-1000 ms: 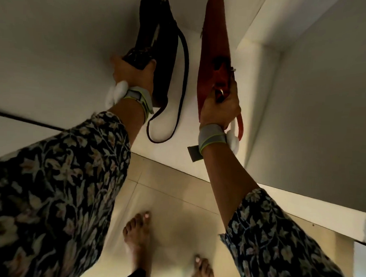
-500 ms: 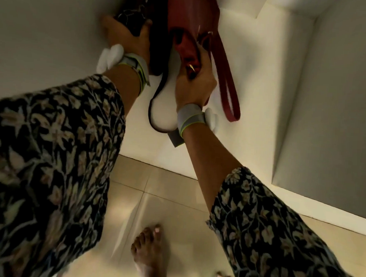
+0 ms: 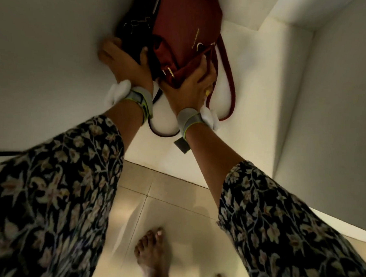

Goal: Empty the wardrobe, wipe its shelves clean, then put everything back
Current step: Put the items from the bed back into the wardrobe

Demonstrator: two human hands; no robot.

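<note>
The 2 bags lie side by side and touching in the low compartment of the wardrobe (image 3: 256,63). Their long axes run straight away from the person toward the back, so any pull out or push in would follow the line of the forearms. The black bag (image 3: 135,27) is on the left, close against the side wall (image 3: 45,46). The left hand (image 3: 122,61) grips its near end, fingers (image 3: 109,46) curled round the outer side and thumb on the inner. The red bag (image 3: 183,26) sits just right of it, and the right hand (image 3: 191,85) is clamped on its near end beside the gold rings, fingers (image 3: 204,69) wrapped over the leather. Its strap (image 3: 230,81) loops loose beside the right wrist and could snag. I cannot tell whether the bags rest on the compartment floor or are lifted off it.
</note>
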